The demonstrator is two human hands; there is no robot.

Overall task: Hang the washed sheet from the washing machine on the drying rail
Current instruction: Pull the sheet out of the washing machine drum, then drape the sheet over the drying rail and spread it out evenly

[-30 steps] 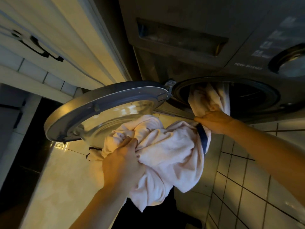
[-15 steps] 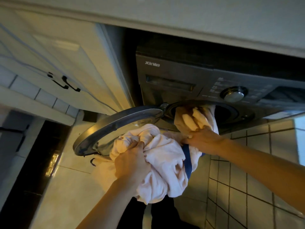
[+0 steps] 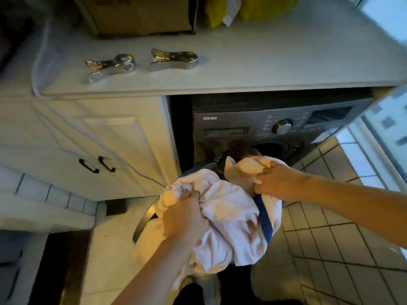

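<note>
A bunched pale pink sheet (image 3: 229, 219) with a blue stripe hangs in front of the dark grey washing machine (image 3: 253, 128). My left hand (image 3: 184, 216) grips a fold at its left side. My right hand (image 3: 275, 180) clutches another bundle of the sheet just outside the drum opening (image 3: 273, 148). The open round door (image 3: 143, 223) is mostly hidden under the cloth. No drying rail is in view.
Two large metal clothes pegs (image 3: 110, 67) (image 3: 174, 60) lie on the white countertop (image 3: 264, 69) above the machine, with a cardboard box (image 3: 141, 14) and yellow bags behind. White cabinet doors (image 3: 94, 150) stand to the left. Tiled floor (image 3: 330, 249) lies to the right.
The view has risen and pulled back, so the countertop and pegs now show. The sheet has come further out of the drum, with both hands still gripping it.
</note>
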